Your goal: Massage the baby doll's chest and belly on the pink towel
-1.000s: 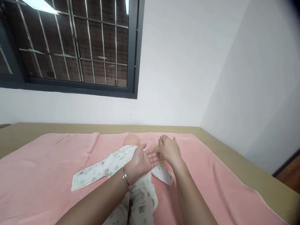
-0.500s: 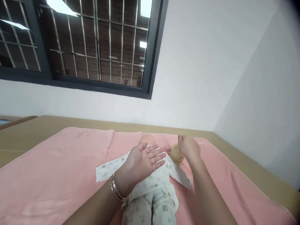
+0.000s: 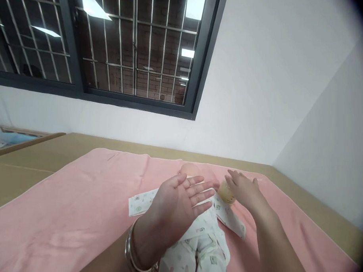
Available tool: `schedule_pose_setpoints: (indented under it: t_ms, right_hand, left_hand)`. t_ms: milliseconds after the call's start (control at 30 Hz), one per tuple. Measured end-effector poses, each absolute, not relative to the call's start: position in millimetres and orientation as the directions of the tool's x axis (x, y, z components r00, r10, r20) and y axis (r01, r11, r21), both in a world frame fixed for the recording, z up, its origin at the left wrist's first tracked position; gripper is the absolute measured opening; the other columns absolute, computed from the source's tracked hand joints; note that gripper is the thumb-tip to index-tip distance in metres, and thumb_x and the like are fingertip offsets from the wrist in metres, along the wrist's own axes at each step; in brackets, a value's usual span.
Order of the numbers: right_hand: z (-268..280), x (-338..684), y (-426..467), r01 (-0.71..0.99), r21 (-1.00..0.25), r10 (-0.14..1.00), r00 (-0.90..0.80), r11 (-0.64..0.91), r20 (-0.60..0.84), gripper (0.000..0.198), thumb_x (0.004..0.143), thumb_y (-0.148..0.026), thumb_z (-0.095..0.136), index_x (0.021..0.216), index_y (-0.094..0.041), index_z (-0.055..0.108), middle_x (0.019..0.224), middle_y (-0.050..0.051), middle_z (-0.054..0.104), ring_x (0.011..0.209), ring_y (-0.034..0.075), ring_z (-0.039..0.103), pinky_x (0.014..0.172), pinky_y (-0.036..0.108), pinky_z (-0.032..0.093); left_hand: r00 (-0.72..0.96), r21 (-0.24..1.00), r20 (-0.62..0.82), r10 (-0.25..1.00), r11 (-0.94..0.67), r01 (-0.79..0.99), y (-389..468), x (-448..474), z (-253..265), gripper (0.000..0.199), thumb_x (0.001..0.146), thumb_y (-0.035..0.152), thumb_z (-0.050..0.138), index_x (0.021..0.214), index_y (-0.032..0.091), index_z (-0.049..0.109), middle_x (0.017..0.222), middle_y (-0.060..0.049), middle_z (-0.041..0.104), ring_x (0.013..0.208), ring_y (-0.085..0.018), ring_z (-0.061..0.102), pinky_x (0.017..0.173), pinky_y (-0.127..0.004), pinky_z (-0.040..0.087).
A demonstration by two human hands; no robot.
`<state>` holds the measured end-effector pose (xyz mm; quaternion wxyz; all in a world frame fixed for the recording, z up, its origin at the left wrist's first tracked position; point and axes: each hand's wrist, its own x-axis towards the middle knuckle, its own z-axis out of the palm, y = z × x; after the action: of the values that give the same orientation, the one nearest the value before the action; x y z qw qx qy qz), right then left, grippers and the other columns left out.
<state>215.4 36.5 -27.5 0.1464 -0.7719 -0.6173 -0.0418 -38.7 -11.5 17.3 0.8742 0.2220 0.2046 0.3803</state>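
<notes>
The right hand (image 3: 244, 189) has uncurled: half a second ago its fingers are bent in above the yellowish container (image 3: 226, 192), and now they stretch out loosely toward the far edge of the pink cloth (image 3: 106, 194). The left hand (image 3: 178, 203), whose fingertips lie just beside that container a second ago, is now apart from it, so a gap shows between the two hands. The container and the doll (image 3: 207, 230) keep their places relative to each other, so the change seems to lie in the hands alone, with nothing lifted so far. The left hand is palm up, fingers straight and slightly fanned, with nothing visible in it; it appears to hover over the doll's chest, though whether its back brushes the clothing I cannot tell. The right hand shows its back, fingers extended and a little spread; the container is partly hidden behind it, and whether the fingers touch it is unclear. The container sits on the cloth toward its far right corner, just beside the doll's right-side sleeve (image 3: 232, 219). The doll lies with its head (image 3: 189, 167) near the middle of the cloth's far edge and its printed trousers (image 3: 211, 258) toward the near edge. Beneath the cloth, a tan tabletop (image 3: 77, 145) shows along the far, left and right edges.
</notes>
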Motion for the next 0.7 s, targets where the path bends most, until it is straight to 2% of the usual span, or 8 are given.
schedule_pose_setpoints:
  t_ms: [33,100,200,333,433,533,600,700]
  right_hand:
    - [-25,210,28,0.968,-0.199,0.941,0.207,-0.156,0.269,0.047,0.100,-0.033,0.027,0.138,-0.016,0.049,0.146,0.016,0.047,0.140,0.031,0.038,0.112,0.068,0.015]
    - [-18,196,5,0.967,-0.255,0.922,0.074,0.028,0.381,0.050,0.102,-0.039,0.027,0.144,-0.018,0.044,0.153,0.012,0.039,0.145,0.026,0.029,0.118,0.061,0.012]
    - [-8,175,-30,0.892,-0.329,0.865,-0.123,0.311,0.486,0.049,0.102,-0.041,0.031,0.149,-0.029,0.034,0.157,0.004,0.033,0.146,0.022,0.025,0.118,0.053,0.026]
    - [-8,150,-57,0.787,-0.206,0.756,-0.428,0.581,0.495,0.060,0.101,-0.039,0.040,0.155,-0.030,0.017,0.159,0.004,0.025,0.147,0.024,0.024,0.117,0.051,0.032]
    - [-17,131,-61,0.729,-0.090,0.661,-0.552,0.679,0.509,0.076,0.097,-0.046,0.047,0.157,-0.019,0.008,0.160,0.009,0.020,0.148,0.030,0.018,0.117,0.054,0.031]
    - [-29,112,-63,0.701,-0.023,0.584,-0.575,0.712,0.573,0.085,0.095,-0.052,0.046,0.156,-0.010,0.003,0.160,0.015,0.018,0.147,0.034,0.016,0.117,0.057,0.029]
    - [-37,100,-65,0.693,0.030,0.517,-0.565,0.721,0.643,0.080,0.097,-0.046,0.043,0.155,-0.008,0.004,0.158,0.016,0.022,0.146,0.033,0.019,0.117,0.056,0.031]
    - [-44,91,-71,0.695,0.124,0.415,-0.552,0.708,0.723,0.068,0.099,-0.028,0.039,0.155,-0.007,0.007,0.154,0.014,0.034,0.146,0.028,0.022,0.118,0.050,0.031]
  left_hand:
    - [0.622,0.548,-0.207,0.755,0.616,-0.565,-15,-37,17,0.051,0.093,0.036,0.043,0.136,0.008,0.044,0.140,-0.019,0.052,0.130,-0.030,0.051,0.110,-0.043,0.038]
    - [0.572,0.551,-0.262,0.778,0.607,-0.573,-22,-32,19,0.051,0.092,0.033,0.046,0.136,0.009,0.044,0.139,-0.019,0.052,0.130,-0.029,0.050,0.110,-0.042,0.038]
    - [0.516,0.547,-0.317,0.796,0.598,-0.587,-30,-23,20,0.049,0.089,0.029,0.047,0.134,0.009,0.044,0.134,-0.019,0.055,0.127,-0.027,0.053,0.111,-0.039,0.038]
    - [0.648,0.586,-0.155,0.746,0.597,-0.547,-37,-16,18,0.035,0.089,0.027,0.045,0.118,0.011,0.056,0.115,-0.014,0.065,0.119,-0.027,0.058,0.110,-0.040,0.040]
    - [0.622,0.639,-0.126,0.773,0.543,-0.545,-41,-18,20,0.032,0.090,0.033,0.045,0.111,0.015,0.060,0.105,-0.010,0.068,0.118,-0.029,0.058,0.111,-0.044,0.039]
    - [0.542,0.651,-0.188,0.819,0.517,-0.555,-43,-25,23,0.043,0.091,0.047,0.043,0.118,0.017,0.060,0.111,-0.010,0.067,0.125,-0.032,0.053,0.115,-0.047,0.035]
    - [0.523,0.638,-0.213,0.825,0.523,-0.565,-42,-29,21,0.053,0.092,0.054,0.038,0.126,0.018,0.057,0.122,-0.011,0.064,0.134,-0.030,0.046,0.118,-0.046,0.031]
    - [0.618,0.602,-0.213,0.756,0.600,-0.527,-45,-24,4,0.062,0.092,0.059,0.036,0.137,0.019,0.051,0.138,-0.009,0.056,0.144,-0.028,0.032,0.121,-0.045,0.026]
